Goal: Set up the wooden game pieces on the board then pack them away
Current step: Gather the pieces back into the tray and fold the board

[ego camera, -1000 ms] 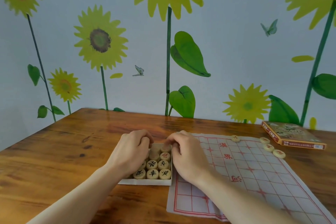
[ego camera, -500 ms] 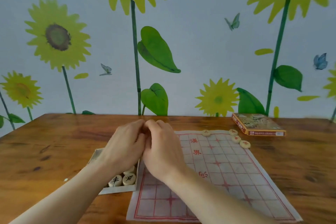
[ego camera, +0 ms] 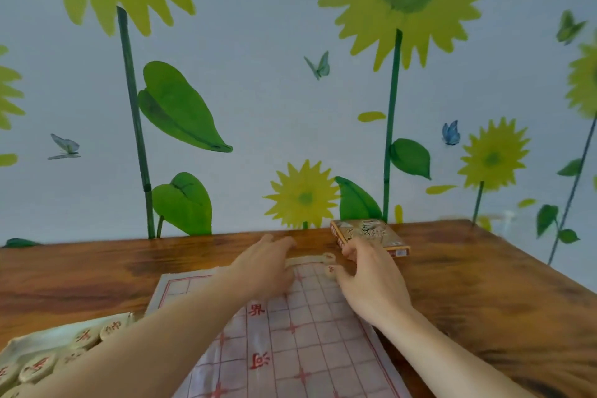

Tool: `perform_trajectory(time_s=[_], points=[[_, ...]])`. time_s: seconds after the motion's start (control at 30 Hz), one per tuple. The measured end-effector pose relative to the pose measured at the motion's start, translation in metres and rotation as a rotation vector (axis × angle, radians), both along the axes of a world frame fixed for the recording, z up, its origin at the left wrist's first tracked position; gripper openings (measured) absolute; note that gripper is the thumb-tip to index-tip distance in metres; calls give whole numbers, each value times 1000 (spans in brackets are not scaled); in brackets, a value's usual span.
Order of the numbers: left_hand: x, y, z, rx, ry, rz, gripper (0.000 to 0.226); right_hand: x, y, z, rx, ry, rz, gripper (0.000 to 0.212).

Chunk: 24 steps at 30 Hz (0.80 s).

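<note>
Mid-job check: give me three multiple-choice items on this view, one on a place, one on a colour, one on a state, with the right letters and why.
1. Where is the tray of pieces?
A. near left corner of the view
B. on the box lid
C. at the table's far right edge

2. What colour are the grid lines on the board?
A. blue
B. red
C. black

3. How is the left hand?
A. curled in a tight fist
B. fingers stretched forward over the board's far edge
C. gripping the box lid

Answers:
1 A, the tray sits bottom left, beside the board.
2 B, lines and characters are red.
3 B, its fingers reach out flat; the box lid lies beyond the right hand.
</note>
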<state>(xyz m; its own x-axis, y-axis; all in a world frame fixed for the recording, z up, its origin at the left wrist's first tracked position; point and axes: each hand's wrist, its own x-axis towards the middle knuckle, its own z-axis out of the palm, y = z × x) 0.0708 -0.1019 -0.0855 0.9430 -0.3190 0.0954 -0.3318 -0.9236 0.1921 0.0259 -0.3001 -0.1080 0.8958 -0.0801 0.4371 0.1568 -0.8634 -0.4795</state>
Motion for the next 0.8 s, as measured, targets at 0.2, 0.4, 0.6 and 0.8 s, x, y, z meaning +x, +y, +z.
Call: perform_trajectory(time_s=[0.2,0.4,0.6,0.8], points=[[15,-4,-11,-57,-127,-15,18,8,-15,-12,78,20,40,9],[24,-32,0,-342,-198,-118,8,5,-15,-14,60,-1,62,11],[37,-63,-13,-403,-121,-241,10,3,-14,-13,65,-8,34,14],[49,-63,-15,-372,-58,-264,11,15,-11,-8,170,-220,91,16]])
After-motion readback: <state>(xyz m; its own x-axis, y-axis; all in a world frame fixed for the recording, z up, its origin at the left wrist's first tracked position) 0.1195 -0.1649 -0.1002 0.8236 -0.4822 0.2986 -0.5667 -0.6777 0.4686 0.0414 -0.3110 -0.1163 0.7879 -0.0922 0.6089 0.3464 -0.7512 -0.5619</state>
